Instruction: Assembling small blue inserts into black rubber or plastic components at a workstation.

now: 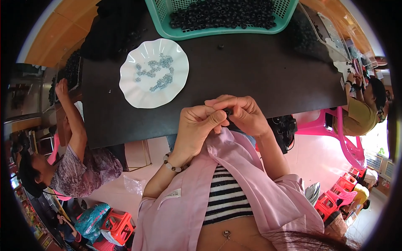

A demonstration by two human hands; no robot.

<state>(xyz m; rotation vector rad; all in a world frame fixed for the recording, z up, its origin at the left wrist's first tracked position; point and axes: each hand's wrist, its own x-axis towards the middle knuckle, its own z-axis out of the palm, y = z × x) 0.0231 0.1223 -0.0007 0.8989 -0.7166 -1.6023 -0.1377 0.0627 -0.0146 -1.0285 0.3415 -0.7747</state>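
Clearly both hands, left hand point(194, 125) and right hand point(245, 115), pinch one small black ring point(228, 111) beyond the counter point(251, 71) edge, so a slip could likely drop it floorward.

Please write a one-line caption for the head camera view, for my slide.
Both hands, left hand and right hand, pinch a small black part near a white plate of metal rings.

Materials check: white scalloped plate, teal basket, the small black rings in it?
White scalloped plate: probably glossy plastic or melamine, given the sheen along its fluted rim. Teal basket: moulded plastic, with lattice walls. Black rings: matte, likely rubber or plastic, too small to say which.
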